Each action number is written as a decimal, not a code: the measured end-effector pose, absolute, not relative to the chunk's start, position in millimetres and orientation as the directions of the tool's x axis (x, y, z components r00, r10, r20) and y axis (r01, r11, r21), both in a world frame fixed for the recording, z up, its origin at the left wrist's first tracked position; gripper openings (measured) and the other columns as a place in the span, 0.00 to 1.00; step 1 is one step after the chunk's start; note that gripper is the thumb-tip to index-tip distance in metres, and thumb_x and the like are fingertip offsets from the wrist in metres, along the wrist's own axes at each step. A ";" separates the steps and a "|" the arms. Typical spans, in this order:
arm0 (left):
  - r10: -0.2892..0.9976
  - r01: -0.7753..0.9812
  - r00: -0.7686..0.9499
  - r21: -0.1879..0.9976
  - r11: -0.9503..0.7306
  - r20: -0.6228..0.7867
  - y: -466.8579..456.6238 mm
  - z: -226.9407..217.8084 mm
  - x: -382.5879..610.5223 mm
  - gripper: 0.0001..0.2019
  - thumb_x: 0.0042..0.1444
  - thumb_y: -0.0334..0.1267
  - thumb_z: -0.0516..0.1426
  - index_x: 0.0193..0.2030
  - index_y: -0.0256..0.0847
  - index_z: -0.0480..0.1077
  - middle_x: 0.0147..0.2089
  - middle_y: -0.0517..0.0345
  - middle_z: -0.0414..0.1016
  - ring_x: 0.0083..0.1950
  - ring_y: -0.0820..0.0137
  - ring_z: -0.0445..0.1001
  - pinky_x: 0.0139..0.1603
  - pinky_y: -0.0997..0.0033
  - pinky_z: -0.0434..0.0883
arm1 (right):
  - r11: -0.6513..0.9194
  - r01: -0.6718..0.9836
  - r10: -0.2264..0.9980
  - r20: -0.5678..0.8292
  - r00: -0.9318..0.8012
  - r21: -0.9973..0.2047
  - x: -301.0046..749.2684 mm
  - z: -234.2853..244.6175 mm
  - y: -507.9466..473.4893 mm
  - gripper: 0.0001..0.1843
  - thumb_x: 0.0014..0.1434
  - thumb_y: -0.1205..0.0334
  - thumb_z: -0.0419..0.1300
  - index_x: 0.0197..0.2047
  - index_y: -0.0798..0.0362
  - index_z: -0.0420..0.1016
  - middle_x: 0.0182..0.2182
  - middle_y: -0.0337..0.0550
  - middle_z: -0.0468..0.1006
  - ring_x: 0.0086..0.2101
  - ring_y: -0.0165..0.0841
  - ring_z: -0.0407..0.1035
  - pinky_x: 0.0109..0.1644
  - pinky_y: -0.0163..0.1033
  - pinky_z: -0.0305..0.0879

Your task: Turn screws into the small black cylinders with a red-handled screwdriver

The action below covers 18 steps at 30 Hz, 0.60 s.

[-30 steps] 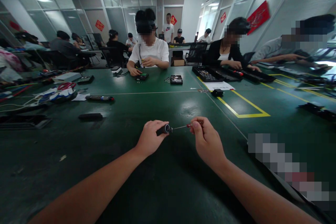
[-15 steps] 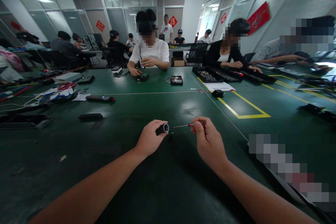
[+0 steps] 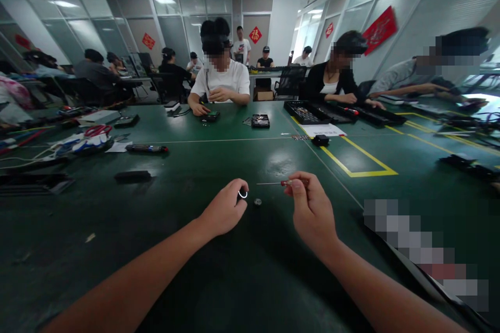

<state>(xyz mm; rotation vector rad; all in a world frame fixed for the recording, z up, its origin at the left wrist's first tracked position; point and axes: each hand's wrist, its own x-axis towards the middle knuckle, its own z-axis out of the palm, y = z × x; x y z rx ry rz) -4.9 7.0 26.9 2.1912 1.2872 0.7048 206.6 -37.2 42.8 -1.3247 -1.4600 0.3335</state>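
My left hand (image 3: 224,210) is closed around a dark cylinder (image 3: 242,194) with a bright ring at its end; the fingers hide most of it. In my right hand (image 3: 312,205) is a small screwdriver (image 3: 284,183) with a reddish handle, pinched between thumb and fingers. Its thin shaft points left, toward the cylinder, and a gap separates the tip from it. A small round metallic piece (image 3: 257,202) shows just right of my left hand, below the shaft; whether it rests on the table or is in the air I cannot tell.
On the green table (image 3: 175,281) a black bar-shaped part (image 3: 133,176) and a dark pen-like tool (image 3: 147,149) lie to the left, near tangled cables (image 3: 91,138). A small black block (image 3: 321,140) sits beyond my right hand. Across the table a co-worker (image 3: 222,80) handles a device.
My left hand has turned, so the cylinder's open end is now mostly covered by fingers. The small metallic piece shows larger and rounder. The screwdriver has stayed nearly in place.
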 end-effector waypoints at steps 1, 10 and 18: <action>0.881 0.652 0.446 0.617 -0.441 0.157 7.8 27.7 -3.9 0.12 0.59 0.31 0.54 0.49 0.42 0.69 0.45 0.53 0.75 0.42 0.63 0.74 0.41 0.64 0.72 | 0.341 0.533 0.834 0.510 0.208 -0.775 206.7 43.0 -37.2 0.12 0.72 0.54 0.49 0.47 0.50 0.69 0.33 0.42 0.78 0.34 0.36 0.75 0.37 0.41 0.68; 0.715 0.688 0.699 0.274 -0.672 0.000 29.8 27.3 12.9 0.14 0.61 0.43 0.59 0.52 0.48 0.76 0.45 0.52 0.77 0.43 0.60 0.77 0.39 0.68 0.70 | 0.364 0.498 0.831 0.515 0.208 -0.787 206.7 42.4 -35.6 0.11 0.72 0.54 0.50 0.46 0.49 0.70 0.33 0.41 0.78 0.34 0.36 0.75 0.38 0.42 0.69; 0.714 0.641 0.701 0.433 -0.634 0.007 43.1 32.3 -9.6 0.09 0.59 0.43 0.59 0.44 0.49 0.79 0.42 0.55 0.80 0.40 0.63 0.77 0.36 0.70 0.69 | 0.359 0.501 0.839 0.508 0.198 -0.788 208.2 43.4 -36.6 0.12 0.72 0.54 0.49 0.46 0.49 0.70 0.32 0.41 0.78 0.33 0.36 0.74 0.37 0.42 0.68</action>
